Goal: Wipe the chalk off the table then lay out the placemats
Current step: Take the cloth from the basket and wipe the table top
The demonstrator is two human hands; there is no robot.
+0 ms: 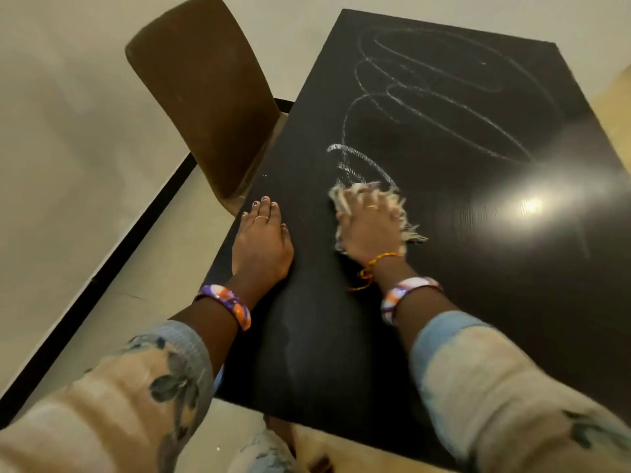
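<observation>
Head view, looking down: looping white chalk lines (pixel 426 107) cover the far half of a black tabletop (pixel 495 302), with the brightest, thickest scribble lying nearest the person, just beyond the right hand. A pale, fringed cloth (pixel 406 230) lies flat on the tabletop at the near end of that scribble, its frayed threads sticking out on all sides from under the hand. The right hand (pixel 370 227) presses down on the cloth with the fingers spread and fairly straight, a ring on one finger — the hand and cloth are blurred, so the exact finger position is hard to make out. A thin orange string is tied at that wrist, and a purple, orange and white bangle (pixel 406 295) sits just behind it.

The left hand (pixel 261 244) rests flat on the bare tabletop beside the cloth, near the left edge, fingers straight and together, holding nothing; it wears a thin ring and a matching bangle (pixel 227 303) at the wrist. Both arms are in light patterned sleeves (pixel 495 387) pushed back from the wrists.

A faint pale smear shows on the dark surface between the two forearms. A bright glare from a light reflects off the tabletop on the right side. A brown chair (pixel 205 97) stands against the table's left edge, on a pale floor with a dark strip running diagonally — no placemats are visible.
</observation>
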